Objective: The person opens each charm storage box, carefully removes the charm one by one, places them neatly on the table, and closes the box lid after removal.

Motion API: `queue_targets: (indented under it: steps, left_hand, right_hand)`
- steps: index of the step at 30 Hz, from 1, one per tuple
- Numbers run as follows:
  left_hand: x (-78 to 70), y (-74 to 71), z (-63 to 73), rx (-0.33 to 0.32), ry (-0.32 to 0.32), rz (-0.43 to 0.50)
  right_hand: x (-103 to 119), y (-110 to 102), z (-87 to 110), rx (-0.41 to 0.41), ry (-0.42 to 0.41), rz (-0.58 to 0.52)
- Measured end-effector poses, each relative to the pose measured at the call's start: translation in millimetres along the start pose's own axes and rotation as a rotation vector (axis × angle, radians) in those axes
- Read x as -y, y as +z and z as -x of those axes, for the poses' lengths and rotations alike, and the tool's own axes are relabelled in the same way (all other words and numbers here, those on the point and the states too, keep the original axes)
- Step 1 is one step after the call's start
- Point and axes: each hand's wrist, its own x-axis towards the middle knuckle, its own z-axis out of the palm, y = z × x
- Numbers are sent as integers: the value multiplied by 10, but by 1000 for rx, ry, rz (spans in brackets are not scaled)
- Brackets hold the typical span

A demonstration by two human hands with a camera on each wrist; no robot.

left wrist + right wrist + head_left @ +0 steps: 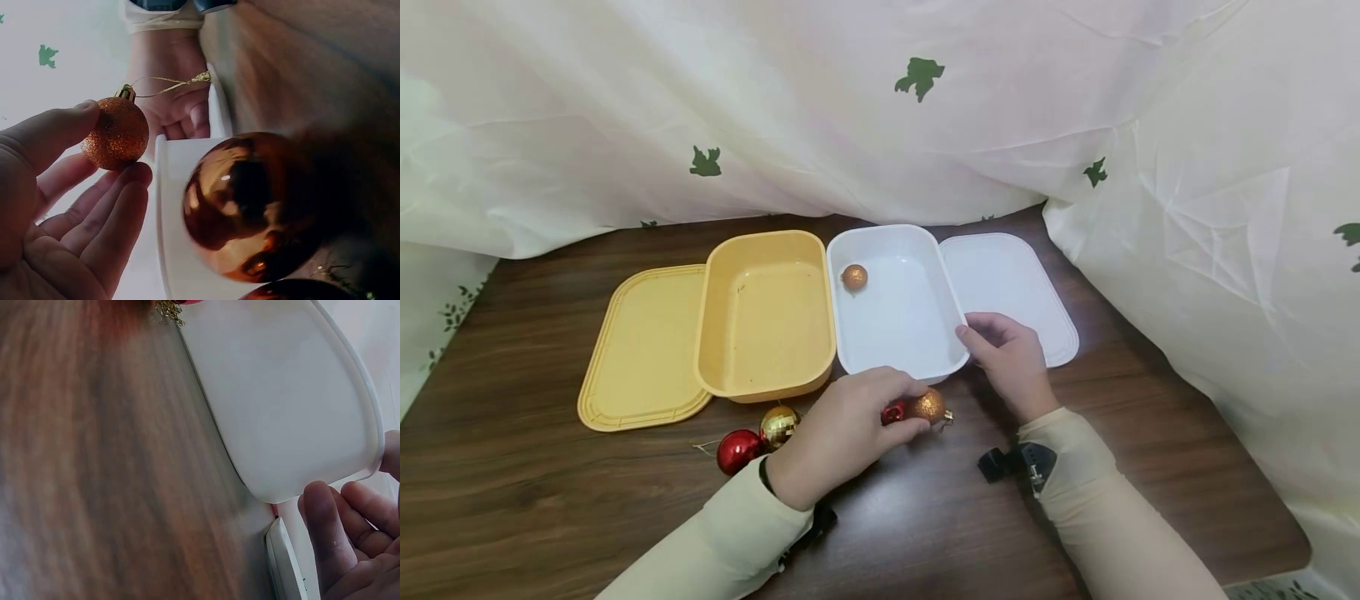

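My left hand (850, 425) pinches an orange glitter bauble (117, 134) between thumb and fingertips, just in front of the white box (895, 333). Its gold cap and looped string show in the left wrist view. At the box's near right corner my right hand (1011, 358) grips the rim, its thumb (324, 515) against the wall. One orange bauble (854, 277) lies inside the box toward the far left. Behind the held bauble a red bauble (892, 412) is partly hidden by the left hand. A shiny copper-coloured bauble (250, 206) appears close up in the left wrist view.
A yellow box (767, 325) stands against the white one, with a yellow lid (647, 350) at its left. The white lid (1007, 283) lies to the right. Near the left forearm are a red bauble (739, 452) and a gold bauble (779, 425). A curtain (820, 108) hangs behind.
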Motion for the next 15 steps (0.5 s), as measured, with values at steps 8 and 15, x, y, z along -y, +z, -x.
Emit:
queue_targets:
  steps: [8, 15]
  left_hand:
    - [-1, 94, -7, 59, 12, -95]
    - [-15, 129, -35, 102, 13, -210]
  right_hand:
    - [-3, 5, 1, 5, 8, -24]
    - [-4, 7, 5, 12, -3, -42]
